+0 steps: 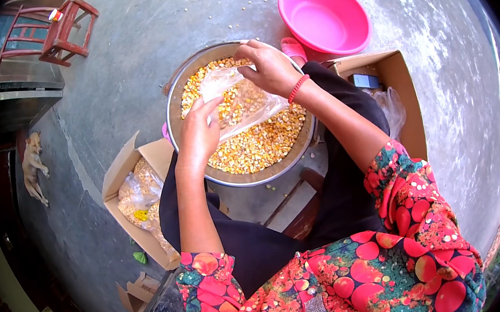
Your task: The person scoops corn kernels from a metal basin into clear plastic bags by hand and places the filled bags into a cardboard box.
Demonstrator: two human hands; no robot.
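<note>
A clear plastic bag (250, 104) lies over the corn kernels (249, 151) inside a large round metal basin (237, 180). My left hand (199, 128) holds the bag's left edge, thumb and fingers closed on the film. At the basin's upper right, my right hand (268, 69) has its fingers bent over the bag's upper edge, pinching the plastic; a red coiled band circles that wrist. Kernels show through the film and all around it. The basin sits between my knees.
A pink tub (325, 17) stands at the upper right. An open carton (404, 88) on the right holds a phone and plastic bags; another carton (129, 220) on the left holds bagged pale pieces. A red wooden chair (66, 35) and a lying dog (34, 167) are farther left.
</note>
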